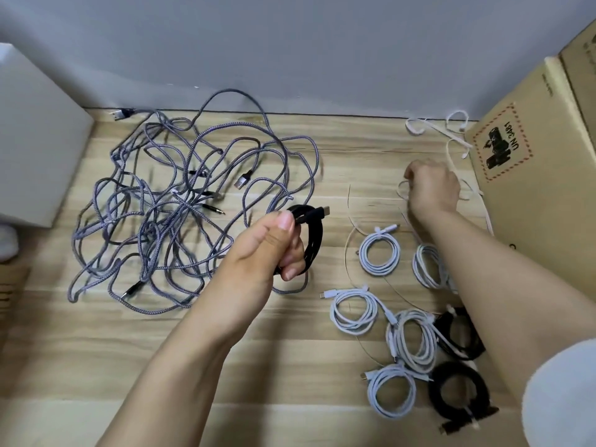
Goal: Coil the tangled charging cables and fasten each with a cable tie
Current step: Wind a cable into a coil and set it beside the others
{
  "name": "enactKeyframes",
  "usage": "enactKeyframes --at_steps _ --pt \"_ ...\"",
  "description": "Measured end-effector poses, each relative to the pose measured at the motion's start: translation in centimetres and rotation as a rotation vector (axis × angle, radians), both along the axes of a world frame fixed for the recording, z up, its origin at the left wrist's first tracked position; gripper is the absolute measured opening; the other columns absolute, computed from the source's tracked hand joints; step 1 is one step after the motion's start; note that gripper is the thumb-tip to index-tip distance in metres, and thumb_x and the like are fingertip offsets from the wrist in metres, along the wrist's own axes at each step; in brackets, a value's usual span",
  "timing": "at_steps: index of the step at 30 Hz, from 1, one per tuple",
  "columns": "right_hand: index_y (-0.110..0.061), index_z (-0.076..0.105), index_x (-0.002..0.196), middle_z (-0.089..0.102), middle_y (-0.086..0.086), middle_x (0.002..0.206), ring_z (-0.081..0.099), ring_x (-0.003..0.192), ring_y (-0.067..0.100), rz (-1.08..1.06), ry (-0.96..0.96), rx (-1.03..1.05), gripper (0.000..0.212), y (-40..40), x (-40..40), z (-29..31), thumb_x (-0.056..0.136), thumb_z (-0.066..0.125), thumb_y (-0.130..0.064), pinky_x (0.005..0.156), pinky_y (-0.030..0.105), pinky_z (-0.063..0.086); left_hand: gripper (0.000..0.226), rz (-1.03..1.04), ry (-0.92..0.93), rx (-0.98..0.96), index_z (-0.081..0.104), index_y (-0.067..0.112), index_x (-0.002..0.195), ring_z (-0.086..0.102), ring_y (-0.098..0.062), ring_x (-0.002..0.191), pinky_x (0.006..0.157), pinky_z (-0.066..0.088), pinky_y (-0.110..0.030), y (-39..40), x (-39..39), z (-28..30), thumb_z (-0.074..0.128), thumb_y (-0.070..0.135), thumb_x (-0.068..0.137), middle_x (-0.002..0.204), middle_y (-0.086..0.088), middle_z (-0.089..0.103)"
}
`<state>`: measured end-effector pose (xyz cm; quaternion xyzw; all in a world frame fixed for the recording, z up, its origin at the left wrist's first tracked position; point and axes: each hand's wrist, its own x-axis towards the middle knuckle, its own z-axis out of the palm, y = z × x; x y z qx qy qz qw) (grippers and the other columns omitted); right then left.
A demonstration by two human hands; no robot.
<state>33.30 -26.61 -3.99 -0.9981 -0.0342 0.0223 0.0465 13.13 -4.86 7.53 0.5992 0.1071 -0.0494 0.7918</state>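
head view looking down at a wood-grain floor (96,366). left hand (267,250) has its fingers and thumb curled tight around a coiled black cable (314,233), thumb pinning the loops near the plug end so the coil can't spring open, my guess is that's why it's held up off the floor instead of set down. usb-c plug sticks out past the thumb toward the right.

right hand (432,185) is over by the pile of pale cable ties (451,137) next to the cardboard box (532,175), fingers curled down on one of them, looks like it's picking a tie for the black coil. can't see the fingertips themselves, so the pinch is a judgement.

finished stuff sits lower right: white coiled cables (380,250) and a couple of black coils (458,391), laid well apart from the mess so they don't get mixed back in, i'd say.

the mess: a big tangle of grey braided cables (180,204) on the left, loops crossing everywhere, several metal plugs poking out, touching the wall edge at the top. black cable looks smooth and flat-ish, coil is tight and neat.
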Motion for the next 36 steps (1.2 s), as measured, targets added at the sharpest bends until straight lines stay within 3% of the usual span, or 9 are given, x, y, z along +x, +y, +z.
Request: enactKeyframes --at_steps 3,6,8,14,17,26,29,32,36 --pt "-0.005 0.059 0.114 0.053 0.018 0.12 0.05 0.107 0.036 0.025 -0.051 0.152 0.033 1.4 -1.2 1.3 0.084 0.05 0.005 0.084 0.037 0.039 0.029 0.005 0.016 -0.011 0.041 0.018 0.066 0.036 -0.008 0.052 0.06 0.034 -0.02 0.2 -0.8 0.4 0.039 0.035 0.089 0.058 0.011 0.035" --pt "-0.002 0.061 0.105 0.045 0.012 0.109 0.058 0.076 0.028 -0.122 -0.15 0.792 0.028 4.3 -3.8 4.7 0.092 0.037 0.005 0.07 0.031 0.053 0.027 0.038 0.069 -0.064 0.039 0.018 0.069 0.036 -0.008 0.052 0.07 0.048 -0.036 0.5 -1.9 0.8 0.041 0.037 0.087 0.058 0.01 0.033" --pt "-0.01 0.06 0.093 0.045 0.008 0.1 0.055 0.059 0.015 -0.18 -0.133 1.149 0.031 5.9 -7.3 7.7 0.094 0.034 0.007 0.049 0.017 0.046 0.03 0.076 0.07 -0.052 0.037 0.014 0.071 0.035 -0.007 0.052 0.068 0.055 -0.032 0.4 -3.1 1.4 0.045 0.038 0.087 0.058 0.009 0.031" --pt "-0.013 0.06 0.086 0.053 -0.003 0.061 0.041 0.042 0.002 -0.085 0.196 1.607 0.022 9.1 -19.6 13.8 0.096 0.045 0.0 0.041 0.013 0.034 0.019 0.143 -0.004 0.235 0.049 0.022 0.077 0.041 -0.001 0.054 0.059 0.051 -0.02 -1.0 -6.1 1.6 0.05 0.029 0.094 0.058 0.014 0.042" --pt "-0.013 0.059 0.085 0.058 -0.009 0.056 0.044 0.042 0.001 0.015 0.25 1.654 0.018 10.2 -23.7 14.7 0.091 0.051 0.002 0.04 0.012 0.034 0.017 0.146 -0.073 0.401 0.052 0.022 0.086 0.053 -0.004 0.064 0.058 0.045 -0.015 -1.1 -7.3 1.2 0.045 0.037 0.086 0.069 0.015 0.056" --pt "-0.028 0.057 0.072 0.065 -0.009 0.066 0.056 0.055 0.005 0.125 0.214 1.399 0.014 10.6 -27.7 13.1 0.079 0.058 -0.017 0.055 0.021 0.046 0.024 0.203 -0.128 0.741 0.032 0.02 0.072 0.048 -0.031 0.068 0.062 0.045 -0.043 -0.7 -9.7 1.8 0.044 0.019 0.093 0.067 -0.009 0.053" --pt "-0.022 0.051 0.073 0.061 -0.008 0.064 0.054 0.046 0.006 0.114 0.367 1.397 0.028 10.0 -27.7 13.7 0.088 0.053 0.002 0.045 0.018 0.044 0.025 0.149 -0.186 0.836 0.034 0.025 0.072 0.046 -0.011 0.057 0.053 0.037 -0.027 -0.9 -10.4 2.1 0.043 0.012 0.092 0.059 0.006 0.046" --pt "-0.01 0.046 0.078 0.061 -0.005 0.061 0.055 0.043 0.009 0.02 0.641 1.547 0.028 9.2 -27.7 14.6 0.09 0.042 0.014 0.043 0.02 0.047 0.029 0.032 -0.271 0.976 0.027 0.03 0.075 0.04 -0.017 0.062 0.053 0.022 -0.03 -1.1 -11.3 2.3 0.045 0.017 0.094 0.064 0.011 0.041" --pt "-0.01 0.047 0.08 0.054 0.005 0.061 0.035 0.035 0.007 -0.069 0.756 1.685 0.027 8.8 -28.4 14.8 0.091 0.039 0.014 0.034 0.013 0.027 0.031 0.018 -0.302 0.999 0.026 0.033 0.073 0.04 -0.005 0.062 0.052 0.021 -0.026 -1.1 -11.9 2.4 0.044 0.021 0.096 0.064 0.013 0.038"
